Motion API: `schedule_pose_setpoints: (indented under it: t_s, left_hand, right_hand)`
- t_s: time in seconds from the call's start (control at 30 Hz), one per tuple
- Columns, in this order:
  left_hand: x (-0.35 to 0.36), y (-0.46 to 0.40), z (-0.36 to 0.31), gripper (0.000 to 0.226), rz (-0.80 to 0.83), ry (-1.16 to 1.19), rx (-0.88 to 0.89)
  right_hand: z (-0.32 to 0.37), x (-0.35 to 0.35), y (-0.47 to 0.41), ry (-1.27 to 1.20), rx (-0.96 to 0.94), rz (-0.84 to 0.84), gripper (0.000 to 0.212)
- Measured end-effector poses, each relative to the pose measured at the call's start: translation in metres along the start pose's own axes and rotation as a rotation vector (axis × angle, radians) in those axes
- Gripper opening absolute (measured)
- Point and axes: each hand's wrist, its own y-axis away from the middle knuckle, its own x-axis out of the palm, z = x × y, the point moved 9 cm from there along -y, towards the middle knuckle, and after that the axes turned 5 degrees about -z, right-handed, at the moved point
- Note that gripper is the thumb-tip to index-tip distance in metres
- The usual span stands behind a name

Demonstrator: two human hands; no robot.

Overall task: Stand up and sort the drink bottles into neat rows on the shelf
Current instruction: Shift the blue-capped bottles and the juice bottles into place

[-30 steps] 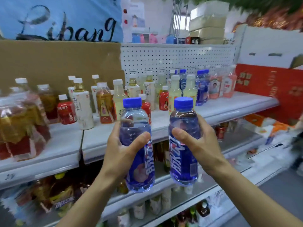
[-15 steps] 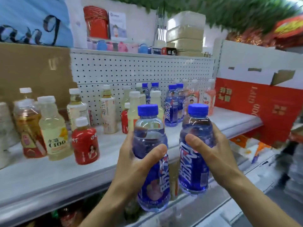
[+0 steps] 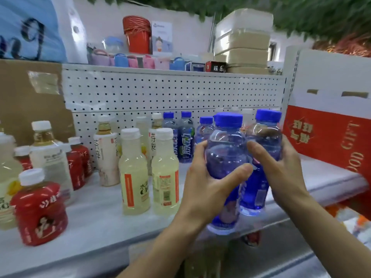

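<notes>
Item: white shelf (image 3: 94, 215), spanning the scene left to right, backed by a white pegboard panel (image 3: 160, 93) at the far side and a brown cardboard sheet (image 3: 26, 105) far left. Item: red and white gift carton (image 3: 329, 125), standing on the shelf at the far right. Item: stack of tan and white boxes (image 3: 243, 41), on the ledge above the pegboard, right of a red bucket (image 3: 137, 34) and behind a row of small pastel containers (image 3: 138, 62). Item: left hand (image 3: 202, 187), near centre, fingers and thumb wrapped around the body of the left blue bottle (image 3: 226, 149), which is upright, blue-capped and held above the shelf's near edge. Item: right hand (image 3: 281, 171), just right of it, clasping the right blue bottle (image 3: 263, 157), likewise upright and blue-capped; the two bottles touch side by side. Item: two pale yellow bottles (image 3: 134, 177), white-capped, standing together on the shelf left of the hands. Item: tea bottles with white labels (image 3: 106, 153), farther back, beside them. Item: blue-capped bottles (image 3: 185, 141), grouped at the far side against the pegboard, just behind the held pair. Item: large white-labelled bottle (image 3: 50, 157), left, with small red bottles (image 3: 77, 163) at its right. Item: one squat red bottle (image 3: 39, 209), white cap, nearest at the left.
</notes>
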Motion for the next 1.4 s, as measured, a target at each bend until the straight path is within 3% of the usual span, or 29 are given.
schedule_pose_setpoints:
  t_s: [0.23, 0.33, 0.4, 0.57, 0.83, 0.97, 1.13, 1.3, 1.4]
  left_hand:
    - [0.008, -0.048, 0.054, 0.069, -0.285, -0.191, -0.027]
    - [0.004, -0.054, 0.075, 0.071, -0.393, -0.229, -0.042]
    - [0.0, -0.056, 0.08, 0.069, -0.453, -0.213, -0.037]
    - [-0.001, -0.047, 0.093, 0.084, -0.426, -0.256, -0.084]
    - [0.002, -0.041, 0.108, 0.086, -0.364, -0.303, -0.13]
    - [-0.005, -0.052, 0.111, 0.079, -0.448, -0.291, -0.083]
    - [-0.014, -0.062, 0.115, 0.078, -0.537, -0.315, -0.053]
    - [-0.02, -0.062, 0.12, 0.087, -0.567, -0.393, -0.061]
    - [-0.023, -0.062, 0.123, 0.09, -0.567, -0.415, -0.079]
  right_hand:
    - [-0.071, 0.0, -0.054, -0.054, 0.098, 0.142, 0.053]
    - [-0.089, 0.005, -0.06, -0.072, 0.12, 0.233, 0.064]
    - [-0.097, 0.008, -0.062, -0.074, 0.128, 0.315, 0.059]
    - [-0.11, 0.012, -0.053, -0.09, 0.181, 0.518, 0.071]
    - [-0.138, 0.04, -0.062, -0.138, 0.174, 0.522, 0.082]
    - [-0.15, 0.059, -0.066, -0.145, 0.18, 0.511, 0.091]
    - [-0.156, 0.07, -0.067, -0.123, 0.174, 0.543, 0.086]
    - [-0.171, 0.065, -0.069, -0.011, 0.203, 0.507, 0.119]
    - [-0.185, 0.074, -0.062, -0.06, 0.268, 0.575, 0.109]
